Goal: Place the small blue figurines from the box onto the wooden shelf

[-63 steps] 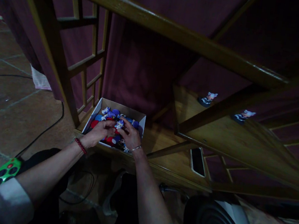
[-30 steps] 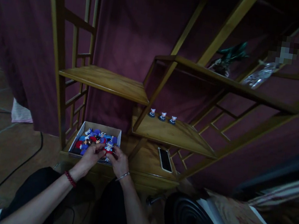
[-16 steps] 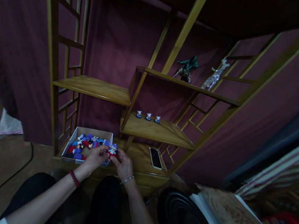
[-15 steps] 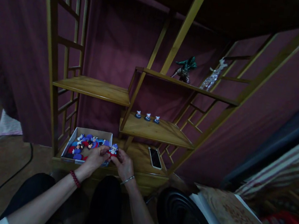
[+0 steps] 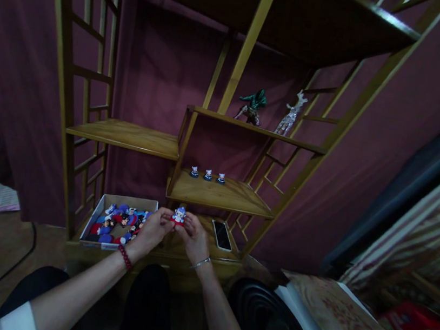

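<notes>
A small figurine with a purple top and red base is held upright between both hands, above the bottom shelf. My left hand grips its left side, and my right hand has its fingers closed on the right side. To the left, an open box holds several colourful figurines. Three small figurines stand in a row on the low middle shelf.
A phone lies on the bottom shelf, right of my hands. Higher up stand a green-cloaked figure and a clear deer figure. At the lower right are a black round object and cardboard.
Both hands have moved right with the figurine, away from the box. The camera view has shifted, so the shelves sit farther left and slightly lower in the picture.
</notes>
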The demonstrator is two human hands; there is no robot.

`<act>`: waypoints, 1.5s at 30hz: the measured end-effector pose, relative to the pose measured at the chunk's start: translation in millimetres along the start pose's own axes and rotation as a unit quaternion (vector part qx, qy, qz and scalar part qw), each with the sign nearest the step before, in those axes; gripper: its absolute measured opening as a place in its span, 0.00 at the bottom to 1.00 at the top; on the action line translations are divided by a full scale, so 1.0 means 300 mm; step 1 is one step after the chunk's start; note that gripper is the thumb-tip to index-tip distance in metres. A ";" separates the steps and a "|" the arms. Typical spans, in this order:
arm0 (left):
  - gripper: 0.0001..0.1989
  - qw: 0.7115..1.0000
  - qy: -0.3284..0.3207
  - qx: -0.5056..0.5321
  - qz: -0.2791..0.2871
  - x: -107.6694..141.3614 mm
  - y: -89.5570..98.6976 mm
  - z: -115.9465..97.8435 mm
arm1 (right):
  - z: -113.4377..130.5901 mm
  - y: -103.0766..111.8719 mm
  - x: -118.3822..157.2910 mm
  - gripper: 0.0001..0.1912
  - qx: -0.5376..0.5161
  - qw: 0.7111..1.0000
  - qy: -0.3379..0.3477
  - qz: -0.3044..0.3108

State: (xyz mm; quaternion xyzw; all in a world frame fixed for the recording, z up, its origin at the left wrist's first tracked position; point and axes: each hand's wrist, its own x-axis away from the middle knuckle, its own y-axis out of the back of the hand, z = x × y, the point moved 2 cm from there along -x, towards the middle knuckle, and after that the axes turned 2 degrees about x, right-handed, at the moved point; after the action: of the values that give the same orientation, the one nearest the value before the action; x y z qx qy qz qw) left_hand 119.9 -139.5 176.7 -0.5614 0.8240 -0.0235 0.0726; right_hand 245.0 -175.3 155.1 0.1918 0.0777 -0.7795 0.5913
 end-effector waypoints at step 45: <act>0.21 0.872 -0.143 -0.466 0.054 -0.335 -0.157 -0.130 | -0.059 0.199 -0.429 0.24 0.113 0.993 0.002 -0.015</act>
State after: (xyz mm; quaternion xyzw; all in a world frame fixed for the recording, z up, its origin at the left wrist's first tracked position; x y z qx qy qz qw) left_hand 193.7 -65.1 230.3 -0.4823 0.7491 0.4473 -0.0790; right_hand 334.6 -71.6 195.7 0.2583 -0.0069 -0.7918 0.5534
